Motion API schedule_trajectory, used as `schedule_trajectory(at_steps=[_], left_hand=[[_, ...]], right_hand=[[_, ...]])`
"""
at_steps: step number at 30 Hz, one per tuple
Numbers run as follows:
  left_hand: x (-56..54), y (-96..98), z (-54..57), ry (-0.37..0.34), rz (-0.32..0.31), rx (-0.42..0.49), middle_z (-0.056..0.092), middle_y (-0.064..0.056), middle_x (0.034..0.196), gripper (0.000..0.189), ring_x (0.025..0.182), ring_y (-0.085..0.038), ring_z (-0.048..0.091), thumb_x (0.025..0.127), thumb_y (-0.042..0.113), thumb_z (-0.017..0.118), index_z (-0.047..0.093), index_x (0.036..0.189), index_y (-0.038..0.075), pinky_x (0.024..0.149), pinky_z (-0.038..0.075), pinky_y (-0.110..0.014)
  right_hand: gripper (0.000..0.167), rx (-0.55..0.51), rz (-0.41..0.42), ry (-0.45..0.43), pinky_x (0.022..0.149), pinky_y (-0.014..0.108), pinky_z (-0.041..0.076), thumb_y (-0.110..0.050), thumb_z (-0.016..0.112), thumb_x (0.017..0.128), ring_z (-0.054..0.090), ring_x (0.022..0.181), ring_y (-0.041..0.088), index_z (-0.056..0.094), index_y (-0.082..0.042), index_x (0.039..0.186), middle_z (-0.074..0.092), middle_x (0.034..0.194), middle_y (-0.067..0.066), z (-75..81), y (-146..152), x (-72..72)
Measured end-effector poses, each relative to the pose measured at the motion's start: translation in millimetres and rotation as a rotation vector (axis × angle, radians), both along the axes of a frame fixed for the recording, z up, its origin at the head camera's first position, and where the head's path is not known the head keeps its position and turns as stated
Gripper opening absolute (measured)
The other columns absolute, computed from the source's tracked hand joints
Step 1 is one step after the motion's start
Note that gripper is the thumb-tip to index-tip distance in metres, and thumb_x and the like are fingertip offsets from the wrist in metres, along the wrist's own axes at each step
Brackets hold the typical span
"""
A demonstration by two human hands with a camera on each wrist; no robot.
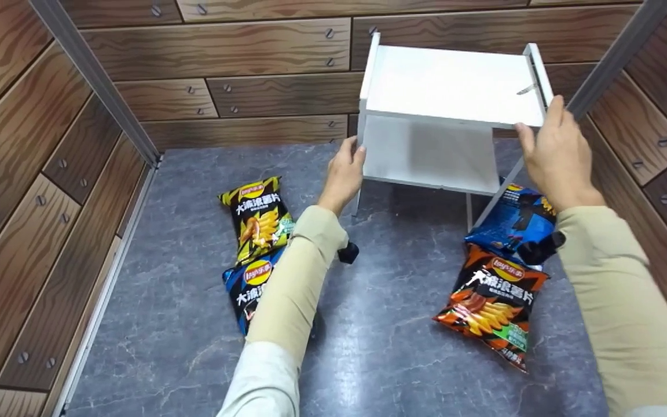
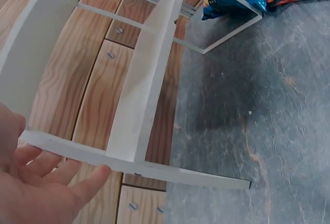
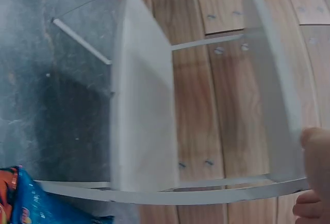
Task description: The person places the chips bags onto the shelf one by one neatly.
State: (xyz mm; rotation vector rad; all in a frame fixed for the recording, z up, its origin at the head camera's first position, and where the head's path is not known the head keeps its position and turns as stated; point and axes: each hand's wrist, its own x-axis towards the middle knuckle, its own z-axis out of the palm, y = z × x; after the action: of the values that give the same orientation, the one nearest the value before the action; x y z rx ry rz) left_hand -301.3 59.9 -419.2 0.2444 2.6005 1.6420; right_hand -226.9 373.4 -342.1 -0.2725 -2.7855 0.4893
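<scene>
A white two-tier shelf rack (image 1: 449, 81) stands at the back right in the head view, held from both sides. My left hand (image 1: 342, 176) grips its left side frame between the two boards, thumb toward the front. In the left wrist view, the fingers (image 2: 62, 175) lie along that side bar. At the rack's upper right corner, my right hand (image 1: 559, 156) holds the side rail, its thumb at the front edge of the top board. Only part of this hand (image 3: 317, 167) shows in the right wrist view. Both boards are bare apart from a small mark on the top one.
A yellow-and-black chip bag (image 1: 258, 217) and a blue one (image 1: 244, 281), partly behind my left sleeve, lie on the grey floor (image 1: 165, 289). By the rack's right leg are another blue bag (image 1: 504, 217) and an orange one (image 1: 493, 301). Wood-patterned walls (image 1: 275, 52) enclose the area.
</scene>
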Motion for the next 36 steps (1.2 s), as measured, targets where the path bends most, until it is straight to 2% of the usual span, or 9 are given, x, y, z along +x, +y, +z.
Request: schedule_trajectory(at_steps=[3, 7, 12, 18, 26, 30, 36], left_hand=[[-1.9, -4.5, -2.0, 0.023, 0.017, -0.029, 0.056, -0.01, 0.143, 0.044, 0.133, -0.022, 0.053, 0.108, 0.029, 0.036, 0.042, 0.148, 0.011, 0.112, 0.044, -0.033], [-2.4, -11.2, -1.8, 0.044, 0.016, -0.06, 0.059, -0.01, 0.138, 0.041, 0.128, -0.022, 0.056, 0.108, 0.026, 0.037, 0.044, 0.145, 0.009, 0.109, 0.046, -0.032], [-1.3, -15.7, -1.7, 0.076, 0.012, -0.076, 0.062, -0.01, 0.131, 0.038, 0.121, -0.022, 0.059, 0.108, 0.025, 0.04, 0.049, 0.14, 0.007, 0.104, 0.048, -0.033], [3.3, -22.3, -3.5, 0.14, -0.031, -0.126, 0.064, -0.013, 0.128, 0.036, 0.119, -0.023, 0.061, 0.107, 0.023, 0.043, 0.049, 0.137, 0.005, 0.102, 0.05, -0.034], [9.8, -34.4, -5.9, 0.196, -0.045, -0.146, 0.067, -0.015, 0.123, 0.033, 0.115, -0.025, 0.064, 0.106, 0.022, 0.046, 0.053, 0.133, 0.003, 0.1, 0.052, -0.034], [13.2, -40.7, -7.8, 0.211, -0.05, -0.148, 0.068, -0.016, 0.12, 0.032, 0.113, -0.026, 0.065, 0.105, 0.02, 0.048, 0.054, 0.131, 0.002, 0.1, 0.053, -0.034], [17.8, -48.9, -8.4, 0.228, -0.091, -0.161, 0.068, -0.016, 0.12, 0.032, 0.112, -0.025, 0.066, 0.106, 0.02, 0.047, 0.054, 0.13, 0.001, 0.098, 0.054, -0.034]], right_hand=[[0.071, -0.013, -0.005, 0.113, 0.098, 0.071, 0.039, -0.04, 0.036, 0.106, 0.047, 0.118, 0.063, 0.013, 0.006, 0.155, 0.044, 0.137, 0.043, -6.5, -6.1, -2.8], [0.066, -0.039, 0.004, 0.173, 0.093, 0.072, 0.04, -0.035, 0.039, 0.106, 0.05, 0.112, 0.064, 0.019, 0.005, 0.155, 0.049, 0.134, 0.042, -7.5, -11.7, -4.3], [0.063, -0.063, 0.016, 0.195, 0.092, 0.072, 0.041, -0.032, 0.041, 0.106, 0.05, 0.112, 0.064, 0.021, 0.004, 0.155, 0.05, 0.133, 0.042, -6.1, -15.4, -4.2], [0.062, -0.062, 0.013, 0.22, 0.091, 0.071, 0.043, -0.03, 0.044, 0.106, 0.052, 0.111, 0.063, 0.023, 0.004, 0.154, 0.052, 0.129, 0.042, -8.5, -18.8, -1.0], [0.063, -0.058, 0.012, 0.21, 0.089, 0.07, 0.044, -0.033, 0.042, 0.106, 0.053, 0.109, 0.062, 0.022, 0.001, 0.155, 0.054, 0.126, 0.041, -10.5, -24.2, 4.7], [0.064, -0.056, 0.027, 0.21, 0.085, 0.07, 0.045, -0.033, 0.043, 0.106, 0.055, 0.106, 0.062, 0.022, 0.001, 0.155, 0.055, 0.124, 0.04, -11.6, -26.3, 7.2], [0.064, -0.046, 0.032, 0.205, 0.085, 0.07, 0.044, -0.035, 0.042, 0.106, 0.055, 0.105, 0.061, 0.023, 0.0, 0.156, 0.056, 0.123, 0.039, -12.2, -28.6, 10.3]])
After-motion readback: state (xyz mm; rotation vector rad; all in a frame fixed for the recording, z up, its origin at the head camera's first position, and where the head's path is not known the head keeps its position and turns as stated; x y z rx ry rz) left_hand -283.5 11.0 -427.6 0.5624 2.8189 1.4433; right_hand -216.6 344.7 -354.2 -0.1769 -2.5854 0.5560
